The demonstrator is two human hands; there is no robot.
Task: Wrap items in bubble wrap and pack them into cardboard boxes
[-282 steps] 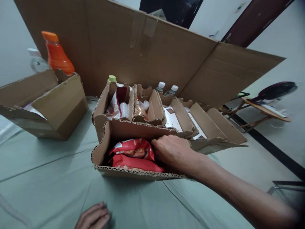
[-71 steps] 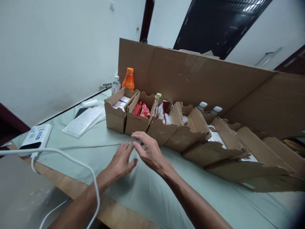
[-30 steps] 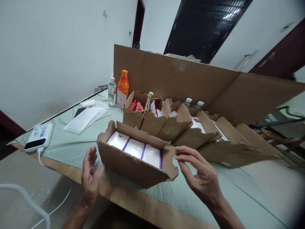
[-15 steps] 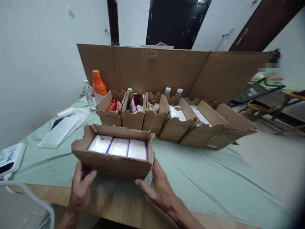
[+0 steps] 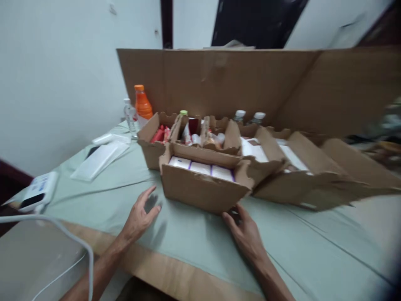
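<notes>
An open cardboard bin (image 5: 200, 190) holding white packs with purple edges (image 5: 200, 168) stands on the green cloth, long side toward me, close in front of the row of bins. My left hand (image 5: 140, 215) is off its left end, fingers spread and nothing in them. At the bin's lower right corner, my right hand (image 5: 246, 232) has thumb and fingers apart; whether its fingertips touch the cardboard I cannot tell.
Behind stands a row of cardboard bins (image 5: 153, 154) with red packets and white items. An orange bottle (image 5: 143, 104) and clear bottle (image 5: 130, 117) are at left, near plastic sleeves (image 5: 97, 161) and a white device (image 5: 39, 192). A tall cardboard panel (image 5: 200, 79) backs everything.
The bin with white packs has moved away from me, up to the row. My left hand has let go of it and moved aside. The view has turned left.
</notes>
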